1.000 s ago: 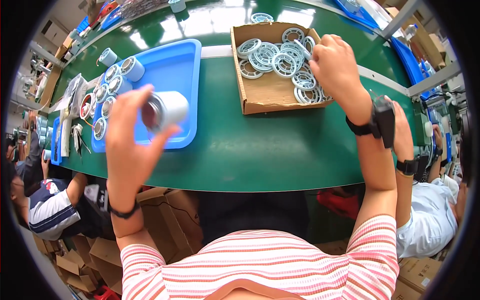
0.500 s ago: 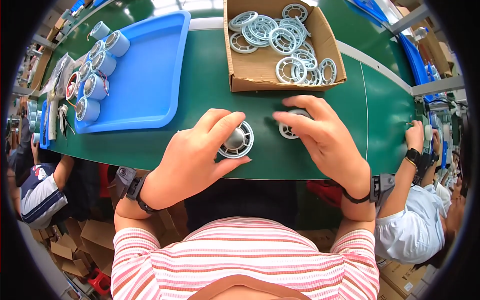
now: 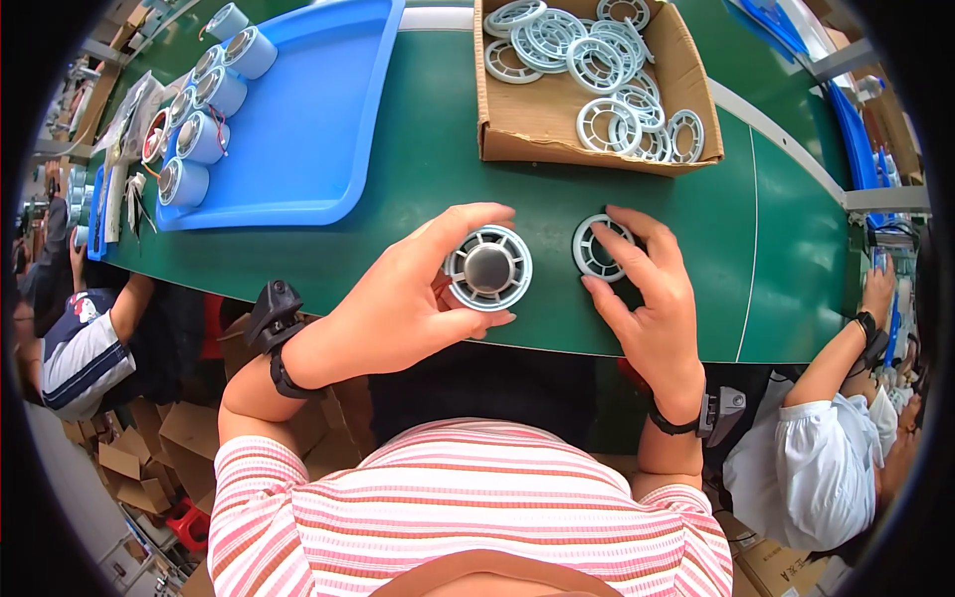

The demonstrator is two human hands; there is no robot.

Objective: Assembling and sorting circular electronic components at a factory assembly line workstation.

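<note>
In my left hand (image 3: pixel 403 289) is a round motor (image 3: pixel 489 267) with a silver centre, a pale spoked ring around its upper end. My thumb and fingers curve around its sides, and its top faces up. To the right, my right hand (image 3: pixel 652 289) has its fingertips on a separate pale blue spoked ring (image 3: pixel 602 249) at the table. The thumb touches the near rim and a finger reaches over the upper part. Part of the right rim is hidden under the fingers.
An open cardboard box (image 3: pixel 537 144) with several spoked rings stands beyond my hands. Several motors line the left side of a blue tray (image 3: pixel 298 119) on the green table (image 3: pixel 428 149). A person's hand (image 3: pixel 875 291) is at the far right, another person at the left.
My right hand has come down onto the spoked ring, its fingers now at the rim. More of the motor's top shows in my left hand. The view has shifted slightly.
</note>
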